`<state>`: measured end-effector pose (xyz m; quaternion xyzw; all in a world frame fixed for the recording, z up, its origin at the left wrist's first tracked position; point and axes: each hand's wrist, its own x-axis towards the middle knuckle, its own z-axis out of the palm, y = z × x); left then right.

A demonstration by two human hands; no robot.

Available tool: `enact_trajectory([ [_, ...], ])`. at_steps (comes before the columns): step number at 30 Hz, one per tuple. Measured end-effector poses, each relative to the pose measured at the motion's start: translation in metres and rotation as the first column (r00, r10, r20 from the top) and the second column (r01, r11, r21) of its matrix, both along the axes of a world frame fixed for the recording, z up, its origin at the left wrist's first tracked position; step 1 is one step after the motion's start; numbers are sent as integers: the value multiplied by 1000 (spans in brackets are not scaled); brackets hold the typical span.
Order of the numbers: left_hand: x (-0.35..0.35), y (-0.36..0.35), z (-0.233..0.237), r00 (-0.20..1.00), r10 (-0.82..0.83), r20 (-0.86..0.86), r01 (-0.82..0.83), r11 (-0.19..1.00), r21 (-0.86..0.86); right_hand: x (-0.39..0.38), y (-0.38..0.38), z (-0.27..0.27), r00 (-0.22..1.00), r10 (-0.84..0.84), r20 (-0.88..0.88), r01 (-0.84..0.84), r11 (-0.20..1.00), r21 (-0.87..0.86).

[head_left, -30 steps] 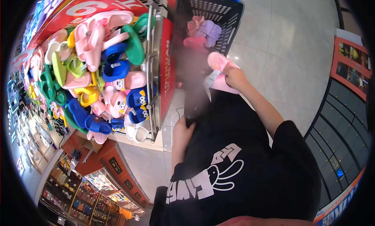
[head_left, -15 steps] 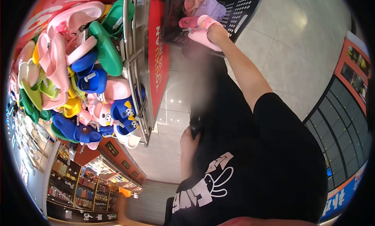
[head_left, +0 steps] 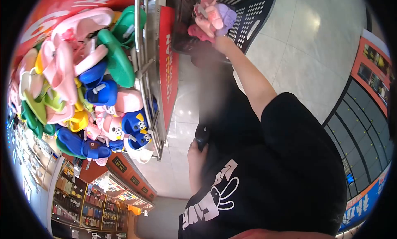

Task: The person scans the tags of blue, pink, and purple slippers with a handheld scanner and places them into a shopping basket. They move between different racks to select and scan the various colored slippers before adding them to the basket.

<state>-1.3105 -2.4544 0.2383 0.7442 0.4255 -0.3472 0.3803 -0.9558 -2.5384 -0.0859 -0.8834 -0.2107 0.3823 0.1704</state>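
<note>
Pale tiled floor [head_left: 314,44] fills most of the upper right, w/ dark panelled units [head_left: 364,127] along the right edge. At left we see a big display bin [head_left: 145,73] w/ a metal rail, piled w/ slippers in pink, green, yellow and blue, incl. a green slipper [head_left: 118,59] near the top and blue slippers [head_left: 136,125] w/ cartoon eyes lower down. A red panel [head_left: 167,65] w/ white lettering hangs on the bin's side, facing the person. Below the bin, lit shop shelves [head_left: 95,201] show small in the lower left.

The person's black T-shirt [head_left: 281,173] w/ a white print takes up the bottom centre and right.

At top centre a black perforated basket [head_left: 248,15] stands on the floor, just beside the bin's corner. Inside it lie a purple slipper [head_left: 226,13] and a darker pink slipper [head_left: 196,32].

The right arm stretches fwd to the basket. The right hand [head_left: 219,37] is up against the pink pair [head_left: 209,16], which sits in the basket's mouth, touching the purple one. Fingers are blurred and partly hidden, so we can't tell if the grip is closed.

The left hand [head_left: 195,156] sits low by the waist, fingers wrapped round a dark object [head_left: 202,135], well apart from the basket.
</note>
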Motion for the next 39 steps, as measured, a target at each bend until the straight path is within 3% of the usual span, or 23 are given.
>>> enact_trajectory([
  [1, 5, 3, 5, 1000, -5, 24, 5, 1000, 11, -10, 1, 39, 981, -167, -98, 180, 972, 149],
  [2, 9, 6, 9, 998, -3, 58, 3, 1000, 4, -22, -10, 60, 989, -107, -107, 130, 960, 249],
  [3, 13, 9, 13, 995, -1, 96, 1, 1000, -2, -19, -10, 47, 845, -21, -534, -37, 994, -99],
  [4, 16, 13, 18, 992, -7, 127, 6, 1000, 13, -36, -23, 25, 791, -110, -602, 40, 991, -128],
  [5, 20, 16, 21, 985, -58, 164, 54, 998, 31, -43, -27, 68, 835, -52, -548, -34, 989, -146],
  [6, 26, 20, 25, 974, -107, 202, 98, 994, 53, -50, -37, 77, 862, 64, -503, -148, 981, -129],
  [7, 32, 24, 30, 965, -111, 236, 96, 993, 74, -62, -48, 90, 908, 7, -418, -74, 987, -144],
  [8, 40, 29, 35, 960, -147, 237, 132, 988, 79, -70, -61, 76, 903, 145, -404, -217, 966, -137],
  [9, 48, 34, 39, 954, -182, 237, 167, 982, 84, -70, -67, 105, 918, 26, -397, -107, 977, -183],
  [12, 70, 47, 47, 943, -253, 218, 236, 967, 98, -63, -89, 151, 930, 71, -362, -141, 975, -172],
  [14, 82, 53, 42, 933, -275, 231, 256, 961, 109, -53, -102, 173, 958, -5, -286, -35, 990, -134],
  [16, 90, 57, 32, 897, -411, 162, 397, 911, 113, -43, -123, 182, 961, -28, -274, 2, 996, -92],
  [19, 102, 58, 23, 846, -518, 129, 510, 855, 87, -35, -150, 184, 906, -335, -258, 321, 942, -96],
  [23, 114, 52, 26, 767, -631, 117, 635, 773, -1, -39, -174, 200, 900, -360, -243, 322, 929, -185],
  [28, 128, 46, 29, 799, -582, 150, 588, 809, 1, -33, -187, 210, 838, -385, -386, 257, 904, -343],
  [34, 153, 38, 31, 825, -559, 79, 555, 829, 68, 34, -183, 222, 813, -463, -353, 441, 885, -148],
  [36, 168, 27, 31, 841, -537, 72, 532, 843, 77, 75, -182, 226, 819, -477, -319, 532, 840, 107],
  [38, 185, 13, 33, 854, -519, 15, 516, 852, 84, 129, -180, 221, 918, -389, -79, 397, 897, 196],
  [39, 193, 1, 33, 867, -498, 8, 495, 865, 84, 144, -184, 216, 927, -366, -86, 375, 906, 196],
])
